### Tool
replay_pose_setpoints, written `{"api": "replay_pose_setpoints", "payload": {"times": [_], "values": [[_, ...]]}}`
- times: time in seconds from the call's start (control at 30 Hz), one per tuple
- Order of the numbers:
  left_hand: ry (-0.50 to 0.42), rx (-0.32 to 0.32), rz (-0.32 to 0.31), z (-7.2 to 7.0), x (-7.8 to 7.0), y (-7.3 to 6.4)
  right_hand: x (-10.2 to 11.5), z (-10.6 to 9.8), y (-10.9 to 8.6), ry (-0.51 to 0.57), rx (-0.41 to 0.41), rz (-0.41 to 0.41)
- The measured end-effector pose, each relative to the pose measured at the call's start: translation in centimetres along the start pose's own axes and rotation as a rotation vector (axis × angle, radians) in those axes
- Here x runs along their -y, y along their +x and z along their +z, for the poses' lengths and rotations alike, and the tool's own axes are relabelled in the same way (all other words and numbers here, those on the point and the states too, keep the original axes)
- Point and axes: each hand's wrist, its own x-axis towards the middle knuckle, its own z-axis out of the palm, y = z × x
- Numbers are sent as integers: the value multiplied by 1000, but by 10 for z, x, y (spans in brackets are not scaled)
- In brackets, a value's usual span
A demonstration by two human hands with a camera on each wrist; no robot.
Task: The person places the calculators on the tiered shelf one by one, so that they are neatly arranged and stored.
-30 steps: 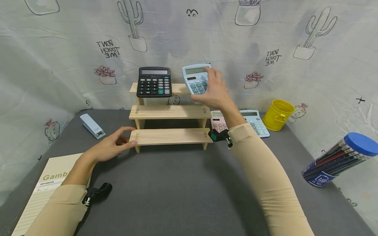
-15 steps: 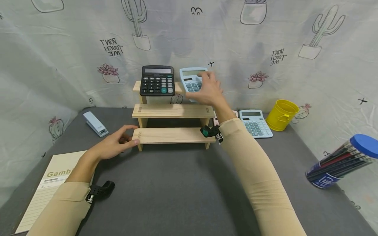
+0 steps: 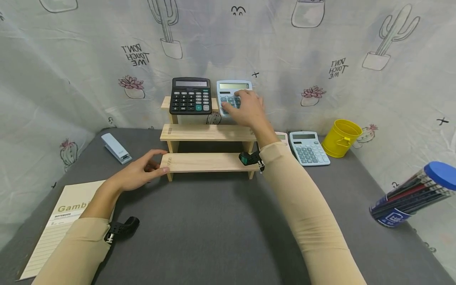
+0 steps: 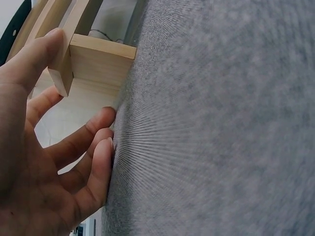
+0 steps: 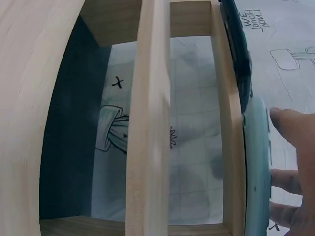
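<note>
A three-tier wooden display stand [image 3: 210,132] stands on the grey table. My left hand [image 3: 139,172] pinches the left end of its lowest shelf, thumb at the front and index finger at the back corner. Upright on the top tier is a light blue calculator [image 3: 225,93]. In front of it is my right hand [image 3: 248,109], fingertips at the key face and partly covering the keys. The right wrist view has the calculator [image 5: 256,167] against the top board, the fingers all on its key side. A black calculator [image 3: 190,95] stands just left of it.
Right of the stand lie another light blue calculator [image 3: 310,148] and a pink calculator [image 3: 282,137], mostly hidden by the right arm. A yellow bucket [image 3: 342,138] and a pencil tub [image 3: 409,196] stand farther right. On the left are a stapler [image 3: 116,148] and a notebook [image 3: 53,229].
The light blue calculator went from tilted and gripped by its edges to upright beside the black one. My right hand shifted left onto its front. The left hand stayed on the stand.
</note>
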Motion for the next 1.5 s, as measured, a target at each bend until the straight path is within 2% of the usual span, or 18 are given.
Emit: {"api": "replay_pose_setpoints", "payload": {"times": [0.17,0.47,0.77,1.3,1.5], "values": [[3,1,-7,0,1,-1,-2,-1,0,16,35,-69],[-1,-6,14,0,0,0,-4,2,-1,61,20,-61],[4,-15,5,2,2,0,-5,2,1,118,49,-78],[2,-16,-7,1,0,-1,-12,2,1,147,35,-160],[-5,-19,7,2,-1,-1,-24,-4,2,249,13,-169]]}}
